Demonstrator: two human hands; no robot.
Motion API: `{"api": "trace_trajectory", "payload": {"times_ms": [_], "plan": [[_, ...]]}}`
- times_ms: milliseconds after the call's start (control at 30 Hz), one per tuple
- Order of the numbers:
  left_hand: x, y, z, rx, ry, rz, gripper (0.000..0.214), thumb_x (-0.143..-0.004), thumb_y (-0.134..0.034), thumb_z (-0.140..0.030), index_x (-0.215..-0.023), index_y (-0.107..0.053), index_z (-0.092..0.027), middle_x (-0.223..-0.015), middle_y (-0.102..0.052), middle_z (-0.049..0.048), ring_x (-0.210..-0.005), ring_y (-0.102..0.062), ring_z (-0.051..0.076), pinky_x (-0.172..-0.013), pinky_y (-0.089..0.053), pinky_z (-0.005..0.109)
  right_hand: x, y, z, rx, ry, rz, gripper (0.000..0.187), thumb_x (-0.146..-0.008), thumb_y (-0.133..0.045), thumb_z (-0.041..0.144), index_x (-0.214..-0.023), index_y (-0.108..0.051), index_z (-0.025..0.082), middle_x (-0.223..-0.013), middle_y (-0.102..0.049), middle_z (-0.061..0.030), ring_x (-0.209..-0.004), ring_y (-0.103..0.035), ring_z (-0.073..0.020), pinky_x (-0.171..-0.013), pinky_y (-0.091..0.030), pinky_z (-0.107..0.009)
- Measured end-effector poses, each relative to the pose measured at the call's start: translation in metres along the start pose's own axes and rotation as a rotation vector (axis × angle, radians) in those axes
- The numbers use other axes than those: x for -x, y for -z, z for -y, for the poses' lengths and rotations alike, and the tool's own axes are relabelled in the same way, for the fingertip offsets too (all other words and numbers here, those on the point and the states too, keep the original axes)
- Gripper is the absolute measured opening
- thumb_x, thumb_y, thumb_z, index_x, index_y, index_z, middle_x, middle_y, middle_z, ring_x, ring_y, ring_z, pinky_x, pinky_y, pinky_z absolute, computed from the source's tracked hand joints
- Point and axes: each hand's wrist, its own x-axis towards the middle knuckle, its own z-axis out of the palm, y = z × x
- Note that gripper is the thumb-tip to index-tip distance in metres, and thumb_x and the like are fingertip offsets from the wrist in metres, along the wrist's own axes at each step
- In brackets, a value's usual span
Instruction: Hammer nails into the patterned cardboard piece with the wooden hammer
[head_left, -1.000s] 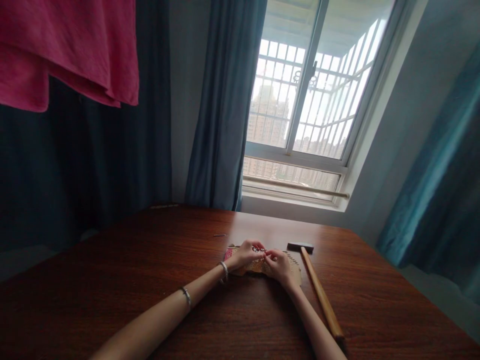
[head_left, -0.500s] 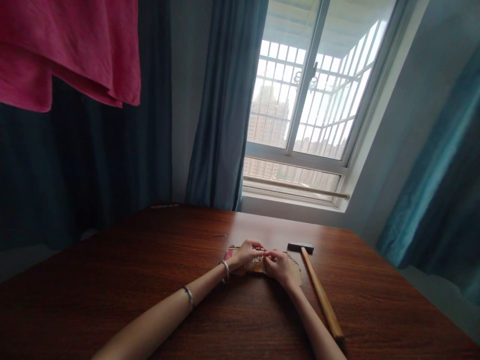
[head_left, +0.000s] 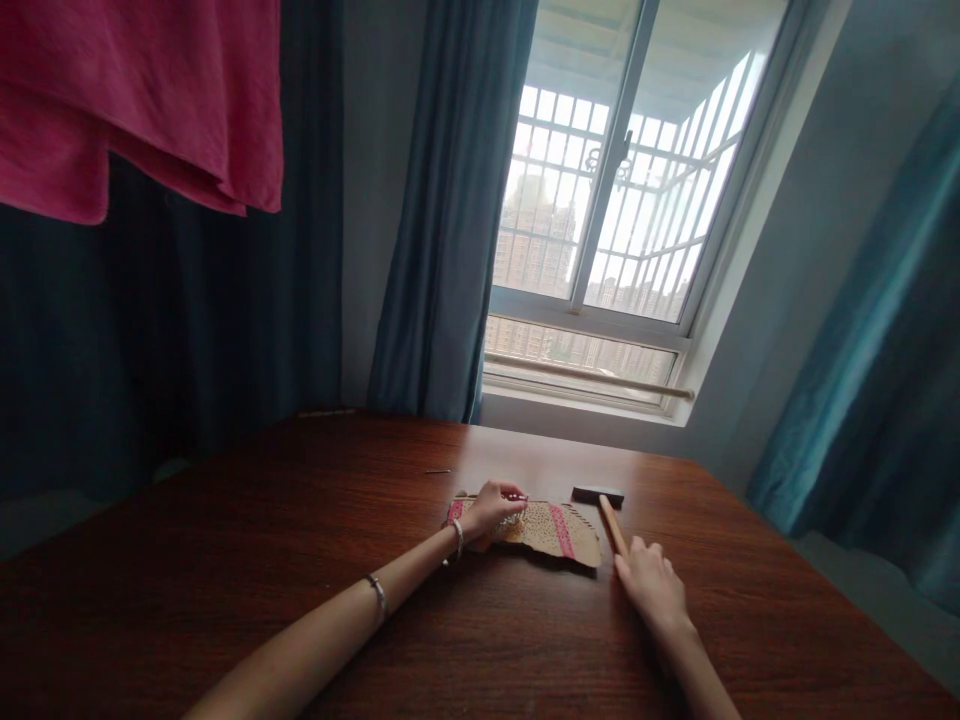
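A tan, cardboard-like sheet (head_left: 538, 530) with pink bands and many small holes or dots lies on the table, its edges uneven. On its left part rests my left hand (head_left: 491, 510), fingers pinched round something small and thin that I cannot make out. Beside the sheet, to the right, is a hammer (head_left: 611, 520) with a dark head and a wooden handle. My right hand (head_left: 654, 585) is closed over the handle, hiding its lower part. The hammer's head lies on the table.
Behind the sheet, a small nail-like metal piece (head_left: 438, 471) lies on the brown wooden table (head_left: 337, 530). A pink cloth (head_left: 165, 100) hangs at the upper left. Blue curtains (head_left: 442, 220) and a barred window (head_left: 600, 200) are beyond the table.
My right hand has left the sheet and moved right onto the hammer's handle. More of the sheet's right part now shows. My left hand stays in its pinch on the sheet.
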Motion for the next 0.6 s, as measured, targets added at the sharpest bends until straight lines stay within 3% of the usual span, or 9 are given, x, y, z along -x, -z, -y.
{"api": "trace_trajectory", "payload": {"times_ms": [133,367,500,600], "plan": [[-0.001,-0.002,0.005,0.021,0.008,-0.021,0.029,-0.065,-0.062,-0.033,-0.08,-0.071,-0.011,-0.075,-0.069,0.0065,-0.072,-0.06,0.017,-0.061,-0.043,0.022,0.001,-0.006,0.001,-0.033,0.012,0.093,0.032,-0.086,-0.031,0.03,-0.091,-0.057,0.014,-0.091,-0.059,-0.017,-0.084,-0.062,-0.0299,-0.068,-0.045,-0.037],[-0.001,-0.003,0.007,0.039,-0.007,-0.01,0.027,-0.066,-0.061,-0.032,-0.081,-0.071,-0.011,-0.077,-0.069,0.0067,-0.072,-0.061,0.018,-0.062,-0.043,0.023,-0.004,-0.008,-0.002,-0.205,0.0,0.072,0.029,-0.085,-0.029,0.03,-0.089,-0.053,0.013,-0.086,-0.059,-0.0167,-0.077,-0.063,-0.0258,-0.064,-0.044,-0.033],[-0.001,-0.002,0.004,0.052,-0.007,0.008,0.027,-0.066,-0.061,-0.031,-0.08,-0.07,-0.01,-0.077,-0.07,0.0073,-0.073,-0.061,0.017,-0.062,-0.044,0.022,-0.011,-0.004,-0.001,-0.681,-0.034,0.096,0.023,-0.08,-0.038,0.036,-0.076,-0.053,0.019,-0.07,-0.058,-0.0069,-0.061,-0.059,-0.0181,-0.051,-0.041,-0.025],[0.0,-0.002,0.002,0.043,0.004,0.005,0.026,-0.066,-0.061,-0.031,-0.08,-0.07,-0.01,-0.077,-0.069,0.0069,-0.072,-0.061,0.017,-0.062,-0.043,0.022,-0.01,0.01,0.005,-1.202,-0.103,0.299,0.029,-0.075,-0.042,0.044,-0.081,-0.054,0.018,-0.063,-0.051,0.0003,-0.038,-0.043,-0.0086,-0.035,-0.028,-0.021]]}}
